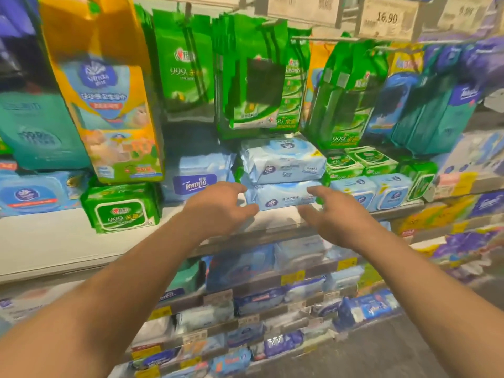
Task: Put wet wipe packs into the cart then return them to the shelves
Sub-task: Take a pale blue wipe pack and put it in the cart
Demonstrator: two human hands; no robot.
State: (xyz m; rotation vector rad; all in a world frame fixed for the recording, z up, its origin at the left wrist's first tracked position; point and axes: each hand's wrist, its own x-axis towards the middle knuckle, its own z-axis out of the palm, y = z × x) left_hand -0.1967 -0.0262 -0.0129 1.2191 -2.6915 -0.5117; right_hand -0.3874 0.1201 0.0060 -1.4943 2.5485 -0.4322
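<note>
Two light blue wet wipe packs lie stacked on the white shelf (49, 241), the upper pack (283, 159) on the lower pack (286, 196). My left hand (218, 207) reaches in at the lower pack's left end with fingers spread, its fingertips close to the pack's corner. My right hand (332, 214) is stretched out at the pack's right end, fingers straight, just short of it. Neither hand holds anything. No cart is in view.
A green wipe pack (121, 208) and a blue Tempo pack (196, 178) sit left of the stack. Small blue and green packs (368, 186) sit to the right. Green bags (259, 75) hang above from hooks. Lower shelves (245, 301) hold more packs.
</note>
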